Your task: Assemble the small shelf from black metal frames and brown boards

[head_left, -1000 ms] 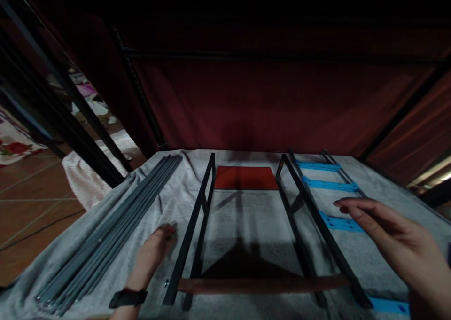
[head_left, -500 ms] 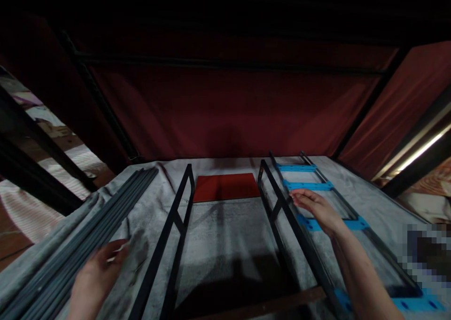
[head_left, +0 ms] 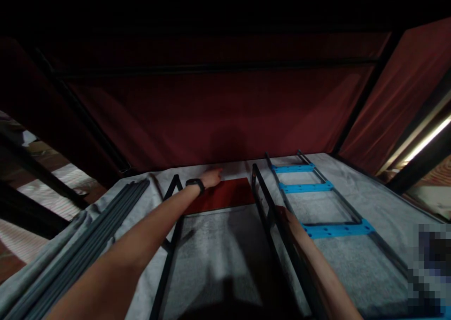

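My left hand (head_left: 211,177), wearing a dark wristband (head_left: 195,184), is at the far edge of a red board (head_left: 229,195). Its fingers are blurred and partly turned away, so their grip does not show. The board spans the far part of a black metal frame (head_left: 265,188) with two side pieces, and my left forearm crosses above the left one. Beside the right side bar, my right hand (head_left: 287,216) looks closed on the frame, although its fingertips are mostly hidden behind the bar.
A bundle of grey tubes (head_left: 105,230) lies to the left on grey cloth (head_left: 218,249). Right of the frame lies a ladder-shaped rack with blue crosspieces (head_left: 338,230). Dark red fabric (head_left: 225,118) on black poles (head_left: 366,94) encloses the back and sides.
My left hand has moved from beside the grey tubes, forward and right, to the red board's far edge. My right hand has dropped slightly lower along the frame's right bar. The view has shifted slightly.
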Tool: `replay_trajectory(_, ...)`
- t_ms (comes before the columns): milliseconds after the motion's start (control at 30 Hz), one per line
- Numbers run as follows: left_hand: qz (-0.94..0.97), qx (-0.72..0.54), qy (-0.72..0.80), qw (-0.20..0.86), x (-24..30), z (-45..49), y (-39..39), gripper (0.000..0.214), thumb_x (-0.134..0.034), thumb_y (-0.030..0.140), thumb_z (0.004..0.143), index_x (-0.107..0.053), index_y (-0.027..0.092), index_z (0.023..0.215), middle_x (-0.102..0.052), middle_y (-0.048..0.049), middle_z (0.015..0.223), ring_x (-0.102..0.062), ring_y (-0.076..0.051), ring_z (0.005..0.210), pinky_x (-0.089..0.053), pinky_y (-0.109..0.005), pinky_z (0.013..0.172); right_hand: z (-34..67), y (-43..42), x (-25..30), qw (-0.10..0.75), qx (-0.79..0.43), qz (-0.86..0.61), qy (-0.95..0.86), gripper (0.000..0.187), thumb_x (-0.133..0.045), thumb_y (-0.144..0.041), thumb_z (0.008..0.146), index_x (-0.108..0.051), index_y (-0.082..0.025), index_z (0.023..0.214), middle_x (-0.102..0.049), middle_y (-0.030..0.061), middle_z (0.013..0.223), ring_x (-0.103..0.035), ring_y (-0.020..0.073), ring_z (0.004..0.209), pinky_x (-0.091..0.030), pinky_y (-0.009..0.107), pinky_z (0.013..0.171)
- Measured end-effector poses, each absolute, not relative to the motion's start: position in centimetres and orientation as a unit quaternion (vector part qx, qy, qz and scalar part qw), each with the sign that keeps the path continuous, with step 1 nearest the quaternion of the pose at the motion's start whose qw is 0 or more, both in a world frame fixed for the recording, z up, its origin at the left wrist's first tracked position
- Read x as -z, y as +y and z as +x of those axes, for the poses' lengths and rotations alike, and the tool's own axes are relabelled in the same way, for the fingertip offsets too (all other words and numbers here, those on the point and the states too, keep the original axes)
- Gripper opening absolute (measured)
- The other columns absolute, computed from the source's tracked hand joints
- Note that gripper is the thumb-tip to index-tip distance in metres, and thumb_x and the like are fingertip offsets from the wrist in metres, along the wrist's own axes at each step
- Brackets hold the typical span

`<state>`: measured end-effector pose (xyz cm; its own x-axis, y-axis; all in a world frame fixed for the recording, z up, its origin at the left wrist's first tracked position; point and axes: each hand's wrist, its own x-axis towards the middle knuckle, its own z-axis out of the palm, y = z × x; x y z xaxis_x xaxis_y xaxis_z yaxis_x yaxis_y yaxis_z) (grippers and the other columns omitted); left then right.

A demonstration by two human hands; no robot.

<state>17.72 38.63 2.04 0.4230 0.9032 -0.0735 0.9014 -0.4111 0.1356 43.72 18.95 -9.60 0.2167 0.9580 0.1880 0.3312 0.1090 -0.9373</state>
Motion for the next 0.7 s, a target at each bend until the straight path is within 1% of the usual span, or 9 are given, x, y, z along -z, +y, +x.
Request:
replay_trajectory(100, 0.844, 0.030, 0.530, 0.074, 1.9, 21.5, 40.8, 0.035, -0.050, 0.019, 0.088, -0.064, 0.013, 0.120, -0.061, -0.0168, 0.131, -0.059, -0.026, 0.117, -0.044, -0.033, 0.098, 44.0, 18.7, 11.2, 0.506, -0.307, -0.628, -0.506, 0.038, -0.039, -0.041, 0.089, -0.066, -0.019, 0.104, -0.071, 0.0148, 0.100, -0.068, 0.0287, 0.097, -0.054, 0.045, 0.087)
replay_trajectory(200, 0.837, 0.058, 0.539, 0.073, 4.7, 22.9, 42.2, 0.034, -0.046, 0.026, 0.092, -0.065, 0.015, 0.119, -0.063, -0.0172, 0.126, -0.061, -0.026, 0.113, -0.046, -0.034, 0.094, 44.2, 17.7, 11.7, 0.466, -0.279, -0.638, -0.545, 0.037, -0.044, -0.029, 0.086, -0.063, -0.019, 0.116, -0.066, 0.0152, 0.118, -0.064, 0.0290, 0.109, -0.050, 0.045, 0.096)
replay_trajectory(267, 0.835, 0.073, 0.541, 0.073, 6.0, 22.8, 42.9, 0.034, -0.046, 0.029, 0.092, -0.065, 0.016, 0.117, -0.065, -0.0157, 0.123, -0.061, -0.026, 0.112, -0.047, -0.034, 0.093, 44.2, 17.0, 11.4, 0.420, -0.254, -0.647, -0.583, 0.039, -0.046, -0.022, 0.084, -0.062, -0.018, 0.120, -0.063, 0.0150, 0.124, -0.063, 0.0280, 0.111, -0.050, 0.043, 0.098)
replay_trajectory(367, 0.836, 0.085, 0.538, 0.074, 7.0, 22.2, 43.9, 0.033, -0.048, 0.032, 0.091, -0.066, 0.017, 0.114, -0.064, -0.0144, 0.124, -0.061, -0.025, 0.111, -0.047, -0.033, 0.092, 44.0, 16.4, 10.6, 0.369, -0.223, -0.654, -0.622, 0.043, -0.042, -0.015, 0.086, -0.061, -0.019, 0.124, -0.063, 0.0140, 0.125, -0.065, 0.0252, 0.108, -0.051, 0.041, 0.096)
replay_trajectory(500, 0.828, 0.089, 0.549, 0.074, 7.8, 21.6, 44.9, 0.034, -0.044, 0.033, 0.093, -0.065, 0.019, 0.116, -0.062, -0.0131, 0.127, -0.060, -0.023, 0.113, -0.047, -0.032, 0.092, 43.6, 16.3, 9.4, 0.370, -0.213, -0.627, -0.652, 0.045, -0.031, -0.014, 0.091, -0.063, -0.022, 0.123, -0.068, 0.0115, 0.116, -0.065, 0.0235, 0.109, -0.053, 0.036, 0.094)
replay_trajectory(567, 0.822, 0.090, 0.557, 0.074, 8.1, 21.6, 45.2, 0.034, -0.045, 0.033, 0.093, -0.064, 0.019, 0.116, -0.062, -0.0133, 0.128, -0.060, -0.023, 0.114, -0.046, -0.032, 0.093, 43.4, 16.2, 9.3, 0.369, -0.209, -0.614, -0.666, 0.046, -0.031, -0.015, 0.092, -0.064, -0.025, 0.123, -0.069, 0.0101, 0.112, -0.064, 0.0238, 0.113, -0.054, 0.034, 0.093)
replay_trajectory(633, 0.818, 0.091, 0.562, 0.074, 8.4, 21.8, 45.5, 0.035, -0.046, 0.035, 0.092, -0.064, 0.018, 0.116, -0.061, -0.0146, 0.128, -0.059, -0.024, 0.115, -0.046, -0.033, 0.093, 43.3, 16.2, 9.5, 0.367, -0.202, -0.612, -0.671, 0.045, -0.034, -0.016, 0.092, -0.063, -0.025, 0.125, -0.070, 0.0099, 0.111, -0.061, 0.0253, 0.118, -0.055, 0.035, 0.093)
replay_trajectory(700, 0.815, 0.091, 0.567, 0.074, 8.7, 22.2, 45.7, 0.036, -0.046, 0.037, 0.091, -0.064, 0.017, 0.116, -0.062, -0.0159, 0.127, -0.059, -0.026, 0.115, -0.046, -0.035, 0.093, 43.3, 16.3, 10.1, 0.367, -0.199, -0.618, -0.666, 0.045, -0.035, -0.016, 0.091, -0.063, -0.023, 0.126, -0.069, 0.0109, 0.114, -0.059, 0.0269, 0.122, -0.054, 0.039, 0.096)
